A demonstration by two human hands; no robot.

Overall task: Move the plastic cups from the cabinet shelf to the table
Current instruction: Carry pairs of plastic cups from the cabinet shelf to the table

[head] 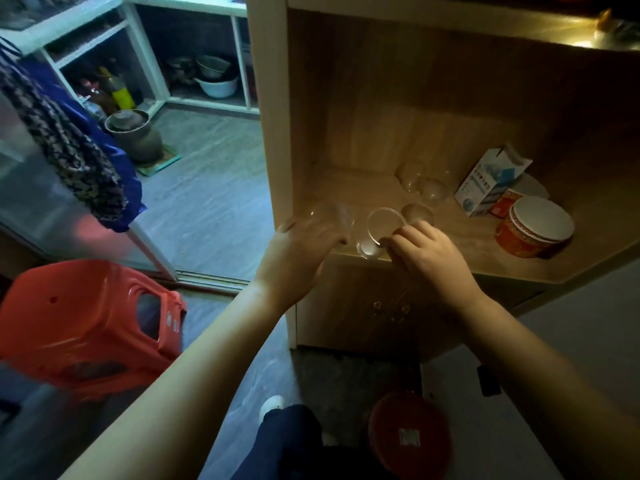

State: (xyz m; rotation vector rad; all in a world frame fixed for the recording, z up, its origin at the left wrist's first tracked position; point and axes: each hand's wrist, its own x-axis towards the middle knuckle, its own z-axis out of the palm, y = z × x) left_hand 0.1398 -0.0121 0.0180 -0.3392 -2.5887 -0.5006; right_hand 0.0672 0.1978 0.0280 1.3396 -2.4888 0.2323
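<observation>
Plastic cup (379, 233) tilted at shelf (450, 237) edge, pinched by right-hand fingers (398, 242).

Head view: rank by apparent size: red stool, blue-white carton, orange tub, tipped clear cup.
1. red stool, though it sits nearest the camera
2. blue-white carton and orange tub, too alike to rank
3. tipped clear cup

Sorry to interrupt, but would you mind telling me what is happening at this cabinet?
A person is taking clear plastic cups off the wooden cabinet shelf. The left hand closes around one cup at the shelf's front edge, while the right hand grips a tilted cup by its rim. More cups wait further back, beside a carton.
</observation>
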